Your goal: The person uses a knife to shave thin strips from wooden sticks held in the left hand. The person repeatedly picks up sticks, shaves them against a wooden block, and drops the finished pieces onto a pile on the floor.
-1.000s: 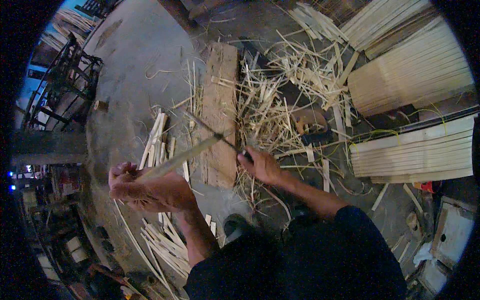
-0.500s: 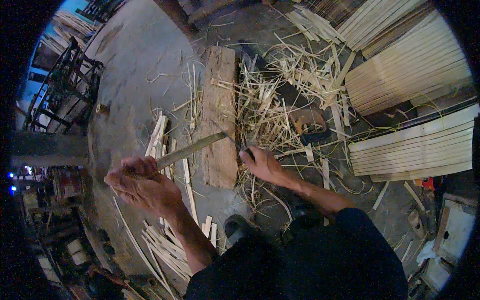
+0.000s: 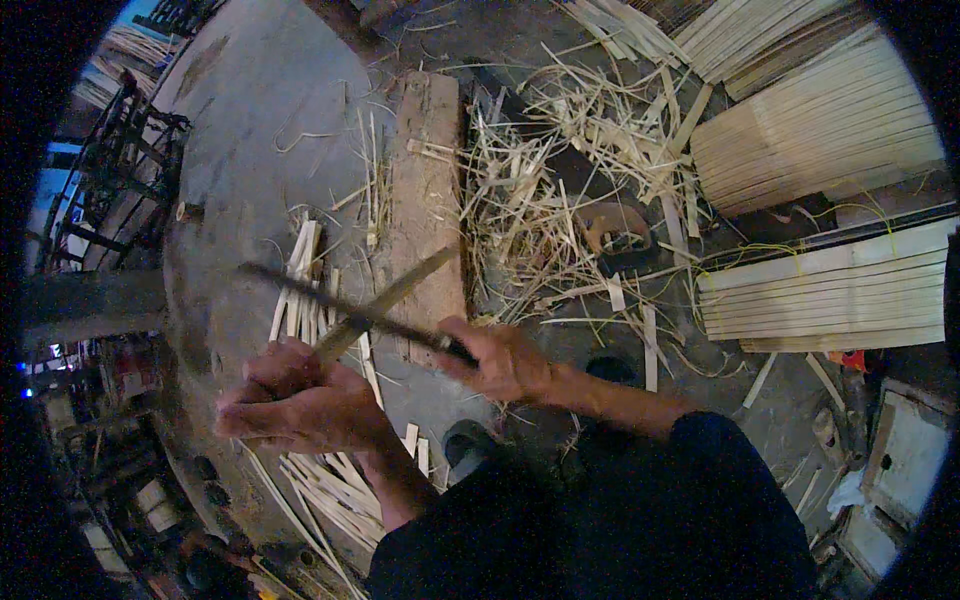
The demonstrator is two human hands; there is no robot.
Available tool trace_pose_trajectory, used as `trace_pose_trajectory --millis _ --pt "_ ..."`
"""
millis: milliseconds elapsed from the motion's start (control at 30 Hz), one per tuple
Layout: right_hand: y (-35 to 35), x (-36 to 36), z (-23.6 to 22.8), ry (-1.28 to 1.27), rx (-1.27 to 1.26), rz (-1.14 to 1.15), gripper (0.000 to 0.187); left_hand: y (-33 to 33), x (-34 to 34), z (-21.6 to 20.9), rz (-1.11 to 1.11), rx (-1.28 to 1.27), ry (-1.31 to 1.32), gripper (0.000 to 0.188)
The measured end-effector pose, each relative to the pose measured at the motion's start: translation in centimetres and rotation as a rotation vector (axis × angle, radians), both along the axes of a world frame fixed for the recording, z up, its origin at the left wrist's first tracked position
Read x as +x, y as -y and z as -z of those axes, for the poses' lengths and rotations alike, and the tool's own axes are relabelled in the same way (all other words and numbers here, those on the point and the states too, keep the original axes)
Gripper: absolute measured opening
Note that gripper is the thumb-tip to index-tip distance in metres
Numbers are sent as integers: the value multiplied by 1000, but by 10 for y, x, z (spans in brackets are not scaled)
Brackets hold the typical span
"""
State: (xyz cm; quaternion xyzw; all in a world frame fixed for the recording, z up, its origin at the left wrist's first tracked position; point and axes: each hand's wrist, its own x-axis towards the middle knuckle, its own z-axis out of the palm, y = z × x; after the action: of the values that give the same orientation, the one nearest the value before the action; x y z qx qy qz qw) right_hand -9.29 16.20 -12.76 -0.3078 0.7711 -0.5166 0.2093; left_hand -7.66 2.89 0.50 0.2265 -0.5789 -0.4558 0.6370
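Note:
My left hand [image 3: 310, 405] is closed round the near end of a flat wooden strip [image 3: 412, 283], likely bamboo, which slants up and away to the right. In my right hand [image 3: 500, 362] is the dark handle of a long, narrow knife [image 3: 300, 289]. Its blade points left and crosses the strip a little beyond my left hand; whether the edge touches it I cannot tell. Beyond the strip's far end lies a thick, worn wooden block [image 3: 425, 190] on the floor.
Tangled shavings [image 3: 525, 210] are heaped right of the block, with a saw's orange-brown handle [image 3: 608, 228] among them. Pale split strips [image 3: 335, 490] lie on the floor below my left hand. Stacked slatted panels [image 3: 815, 135] stand at the right; a dark frame [image 3: 125, 190] is far left.
The knife has swung from beside the strip's far end to lie across it, pointing left. My right hand has moved nearer and slightly left; my left hand has dropped slightly.

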Motion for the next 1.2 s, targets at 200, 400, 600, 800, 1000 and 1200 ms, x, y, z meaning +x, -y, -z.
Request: trace_pose_trajectory --millis 200,400,600,800,1000,1200 --pt "2 -30 35 14 65 4 44 1 -5 4 -142 -119 109 49" --pt "-13 -36 78 83 142 210 35 25 -2 10 -222 -361 230 49" --pt "-11 -3 -43 42 -56 -106 33 38 22 21 700 67 -282 49" --pt "-36 -27 56 -25 169 157 40 48 26 24 861 84 -293 49" --pt "-22 -13 19 9 83 128 38 0 -1 -14 357 419 -477 43" --pt "-1 18 -39 75 -160 -76 37 10 8 7 401 349 -478 41"
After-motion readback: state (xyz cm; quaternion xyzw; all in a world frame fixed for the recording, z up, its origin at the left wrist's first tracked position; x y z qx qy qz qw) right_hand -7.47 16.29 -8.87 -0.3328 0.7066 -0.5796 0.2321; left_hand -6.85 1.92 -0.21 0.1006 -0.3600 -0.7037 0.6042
